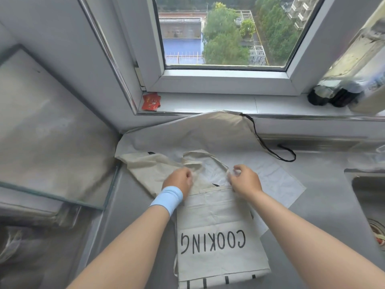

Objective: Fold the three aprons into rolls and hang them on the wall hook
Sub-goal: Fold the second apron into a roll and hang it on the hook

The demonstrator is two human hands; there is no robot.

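A cream apron (pixel 214 213) printed with "COOKING" lies flat on the grey counter (pixel 325 197), folded into a narrow strip that runs toward me. Its far end is bunched. My left hand (pixel 180 180), with a light blue wristband, grips the cloth at the left of that bunch. My right hand (pixel 242 180) pinches the fabric edge at the right. Another cream apron (pixel 187 132) is spread beneath it and runs up against the window sill. Its black strap (pixel 268 149) loops over the counter to the right. No wall hook is in view.
A glass-topped stove (pixel 48 130) fills the left side. A sink edge (pixel 366 184) is at the right. On the window sill (pixel 208 103) lie a red packet (pixel 151 101) and dark bottles (pixel 331 94).
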